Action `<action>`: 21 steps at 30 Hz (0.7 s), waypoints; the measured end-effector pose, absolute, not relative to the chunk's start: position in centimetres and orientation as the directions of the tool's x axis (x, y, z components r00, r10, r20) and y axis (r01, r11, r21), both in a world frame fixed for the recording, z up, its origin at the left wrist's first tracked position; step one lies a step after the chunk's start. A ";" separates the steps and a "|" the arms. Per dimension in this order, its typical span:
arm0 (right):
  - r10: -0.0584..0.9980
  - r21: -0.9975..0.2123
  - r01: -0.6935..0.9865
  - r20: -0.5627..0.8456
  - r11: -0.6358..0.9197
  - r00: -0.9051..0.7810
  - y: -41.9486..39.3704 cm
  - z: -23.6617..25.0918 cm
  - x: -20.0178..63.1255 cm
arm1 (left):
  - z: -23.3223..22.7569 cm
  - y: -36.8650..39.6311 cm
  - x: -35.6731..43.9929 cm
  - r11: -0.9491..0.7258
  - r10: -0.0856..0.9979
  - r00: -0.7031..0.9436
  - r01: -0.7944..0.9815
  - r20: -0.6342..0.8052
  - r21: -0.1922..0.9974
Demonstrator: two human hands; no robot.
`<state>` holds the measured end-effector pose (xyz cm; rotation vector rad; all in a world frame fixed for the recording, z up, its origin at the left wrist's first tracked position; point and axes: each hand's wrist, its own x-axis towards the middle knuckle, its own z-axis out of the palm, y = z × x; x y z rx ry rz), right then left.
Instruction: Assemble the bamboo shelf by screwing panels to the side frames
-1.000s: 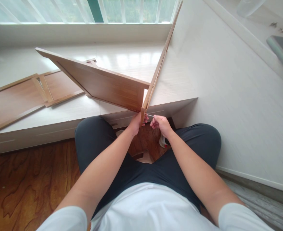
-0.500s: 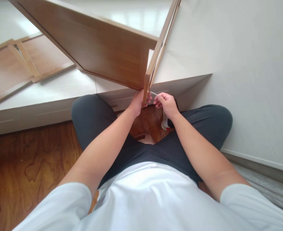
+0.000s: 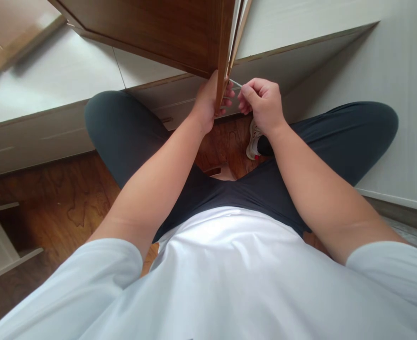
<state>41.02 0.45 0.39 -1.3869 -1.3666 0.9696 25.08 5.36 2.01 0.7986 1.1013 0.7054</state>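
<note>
Your left hand (image 3: 208, 101) clamped on smooth brown wood-grain panel (image 3: 159, 28) corner, your right hand (image 3: 261, 99) pinched shut on thin bent metal key (image 3: 234, 84) beside it, white ledge (image 3: 52, 85) behind, glossy wood floor (image 3: 63, 198) below.

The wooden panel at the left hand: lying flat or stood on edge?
On edge. The wooden panel rises out of frame, its corner gripped by the left hand; the right hand pinches a thin metal tool beside it.
</note>
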 end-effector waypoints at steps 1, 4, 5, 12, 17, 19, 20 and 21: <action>0.995 -0.961 0.271 0.080 0.061 0.059 0.5 0.4 41.0 | 2.0 5.4 25.1 0.538 0.820 0.290 -0.095 -0.494 0.838; 0.993 -0.949 0.307 0.092 0.067 0.068 0.5 0.5 41.1 | 2.0 5.4 25.2 0.545 0.819 0.256 -0.072 -0.513 0.835; 0.993 -0.945 0.319 0.094 0.065 0.077 0.5 0.5 41.1 | 2.0 5.4 25.2 0.540 0.822 0.260 -0.073 -0.507 0.838; 0.988 -0.925 0.365 0.136 0.101 0.070 0.2 0.6 41.3 | 2.5 5.2 25.1 0.505 0.836 0.299 -0.086 -0.461 0.859; 0.973 -0.899 0.406 0.216 0.166 0.082 -0.1 0.5 41.3 | 2.4 5.6 25.3 0.550 0.816 0.243 -0.044 -0.525 0.834; 0.970 -0.891 0.416 0.232 0.183 0.071 -0.2 0.4 41.4 | 2.4 5.7 25.3 0.564 0.810 0.225 -0.044 -0.542 0.825; 0.970 -0.890 0.417 0.233 0.185 0.068 -0.2 0.3 41.4 | 2.4 5.6 25.3 0.572 0.806 0.215 -0.045 -0.551 0.819; 0.971 -0.891 0.416 0.231 0.184 0.066 -0.2 0.2 41.4 | 2.4 5.6 25.3 0.580 0.801 0.210 -0.045 -0.560 0.813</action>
